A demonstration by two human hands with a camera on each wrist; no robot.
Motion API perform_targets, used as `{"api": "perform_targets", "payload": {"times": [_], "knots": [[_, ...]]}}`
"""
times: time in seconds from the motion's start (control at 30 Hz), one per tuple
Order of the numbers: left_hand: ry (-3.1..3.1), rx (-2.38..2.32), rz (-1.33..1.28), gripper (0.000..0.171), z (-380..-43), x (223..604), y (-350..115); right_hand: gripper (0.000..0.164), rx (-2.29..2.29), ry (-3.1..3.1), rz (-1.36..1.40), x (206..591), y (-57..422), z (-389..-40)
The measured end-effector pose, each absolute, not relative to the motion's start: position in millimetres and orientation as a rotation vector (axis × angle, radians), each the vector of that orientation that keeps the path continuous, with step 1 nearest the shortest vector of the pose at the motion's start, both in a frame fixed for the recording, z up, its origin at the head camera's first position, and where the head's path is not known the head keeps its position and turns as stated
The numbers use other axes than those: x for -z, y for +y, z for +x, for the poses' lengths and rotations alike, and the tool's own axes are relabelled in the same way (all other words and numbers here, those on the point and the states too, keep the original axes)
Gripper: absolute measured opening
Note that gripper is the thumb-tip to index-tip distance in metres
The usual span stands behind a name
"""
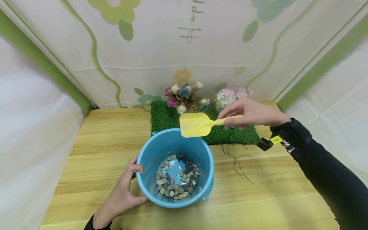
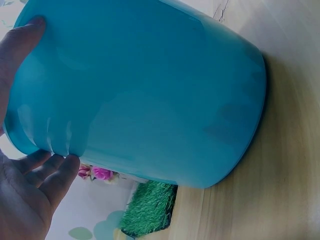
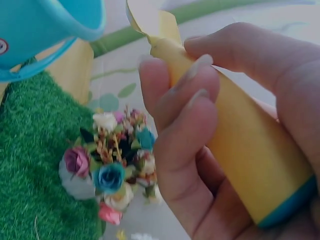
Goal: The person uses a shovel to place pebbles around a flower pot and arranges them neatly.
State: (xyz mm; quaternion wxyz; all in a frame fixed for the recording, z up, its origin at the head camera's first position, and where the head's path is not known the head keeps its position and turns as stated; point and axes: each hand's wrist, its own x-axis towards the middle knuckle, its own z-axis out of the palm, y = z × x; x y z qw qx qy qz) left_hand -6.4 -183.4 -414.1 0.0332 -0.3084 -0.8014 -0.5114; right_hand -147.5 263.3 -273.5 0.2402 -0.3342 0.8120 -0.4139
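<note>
A light-blue bucket (image 1: 175,140) stands upright on the wooden table, with grey and pale pebbles (image 1: 172,191) spread in a ring over its bottom. My left hand (image 1: 123,188) grips the bucket's left side, one finger hooked over the rim. In the left wrist view, thumb and fingers (image 2: 62,175) lie against the blue wall. My right hand (image 1: 247,113) holds a yellow toy shovel (image 1: 196,125) by its handle, fingers and thumb wrapped round it in the right wrist view. The shovel's blade overlaps the bucket's far rim, and no pebbles show on it.
Behind the bucket lies a green artificial turf mat (image 1: 227,135) bearing mixed artificial flowers (image 1: 184,92) and pink-white flowers (image 1: 230,95). Dark thin strands (image 1: 237,161) lie on the table (image 1: 109,153) at right. A printed curtain (image 1: 161,48) stands behind, with white fabric at both sides.
</note>
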Motion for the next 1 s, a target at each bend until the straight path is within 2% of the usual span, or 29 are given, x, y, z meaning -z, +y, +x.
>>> {"api": "perform_targets", "payload": {"times": [0.57, 1.0], "knots": [[-2.482, 1.559, -0.944, 0.074, -5.5, 414.1, -182.9, 0.020, 0.968, 2.131, -1.121, 265.0, 204.5, -147.3], [-2.478, 1.559, -0.945, 0.074, -6.3, 415.2, -183.8, 0.017, 0.768, 2.190, -1.190, 272.3, 162.9, -145.3]]}}
